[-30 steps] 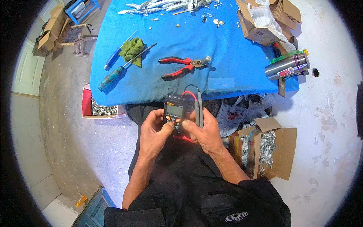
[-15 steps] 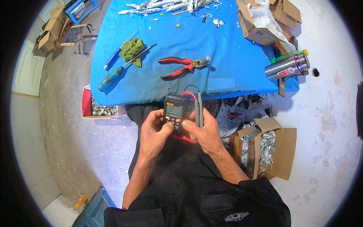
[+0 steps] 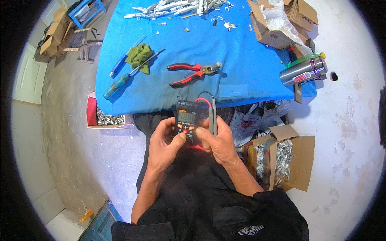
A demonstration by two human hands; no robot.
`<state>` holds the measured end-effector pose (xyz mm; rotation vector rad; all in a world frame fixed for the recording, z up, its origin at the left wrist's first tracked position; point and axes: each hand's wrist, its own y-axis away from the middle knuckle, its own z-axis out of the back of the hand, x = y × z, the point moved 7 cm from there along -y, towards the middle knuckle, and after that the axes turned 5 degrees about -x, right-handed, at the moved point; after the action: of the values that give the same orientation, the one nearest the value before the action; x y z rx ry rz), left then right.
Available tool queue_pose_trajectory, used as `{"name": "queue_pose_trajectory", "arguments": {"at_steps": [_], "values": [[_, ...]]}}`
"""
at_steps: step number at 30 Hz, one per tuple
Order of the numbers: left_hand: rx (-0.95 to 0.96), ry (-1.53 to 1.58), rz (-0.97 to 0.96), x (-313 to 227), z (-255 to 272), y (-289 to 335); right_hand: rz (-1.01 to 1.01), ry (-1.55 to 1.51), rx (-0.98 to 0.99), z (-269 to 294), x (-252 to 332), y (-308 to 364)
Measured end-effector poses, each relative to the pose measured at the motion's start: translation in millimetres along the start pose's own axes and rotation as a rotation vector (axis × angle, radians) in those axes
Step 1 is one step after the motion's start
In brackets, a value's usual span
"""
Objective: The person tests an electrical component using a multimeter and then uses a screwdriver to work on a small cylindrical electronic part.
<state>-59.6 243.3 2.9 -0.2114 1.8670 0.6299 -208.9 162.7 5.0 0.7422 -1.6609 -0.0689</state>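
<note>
A small black multimeter point(image 3: 186, 117) with a grey screen and orange buttons is held between both my hands, just below the table's near edge. My left hand point(image 3: 166, 140) grips its left side, the thumb lying low on its face by the buttons. On the other side my right hand point(image 3: 219, 139) holds the meter's right edge with the thumb, and two grey test probes point(image 3: 212, 118) stand upright in the same grip. Red and black leads loop from the probes over the meter's top. Beyond it on the table lie red-and-black pliers point(image 3: 196, 73).
The blue-covered table point(image 3: 157, 96) carries two screwdrivers point(image 3: 117, 86), a green cloth point(image 3: 139, 57), a steel flask point(image 3: 302, 73) and a heap of metal strips point(image 3: 173, 7). Open boxes of metal pieces stand at the left point(image 3: 92, 113) and right point(image 3: 302, 160). A wall point(image 3: 341, 132) rises on the right.
My left thumb has shifted slightly down off the meter's middle button. The meter stays in both hands, and the view has moved a little.
</note>
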Motion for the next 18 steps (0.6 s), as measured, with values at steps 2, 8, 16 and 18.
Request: {"name": "queue_pose_trajectory", "arguments": {"at_steps": [2,8,16,18], "values": [[0.049,-0.001,-0.042,-9.3,-4.8,0.5,0.007,-0.021,-0.013,4.0,5.9,0.1],[0.221,0.064,-0.069,-35.5,-28.3,-5.1,0.059,-0.117,-0.020,23.2,35.9,2.4],[0.352,-0.028,-0.114,-65.9,-72.0,-23.8,0.164,-0.230,-0.055,49.6,75.3,3.2],[0.393,-0.034,-0.122,-69.7,-85.2,-27.8,0.189,-0.267,-0.054,57.3,81.0,3.3]]}}
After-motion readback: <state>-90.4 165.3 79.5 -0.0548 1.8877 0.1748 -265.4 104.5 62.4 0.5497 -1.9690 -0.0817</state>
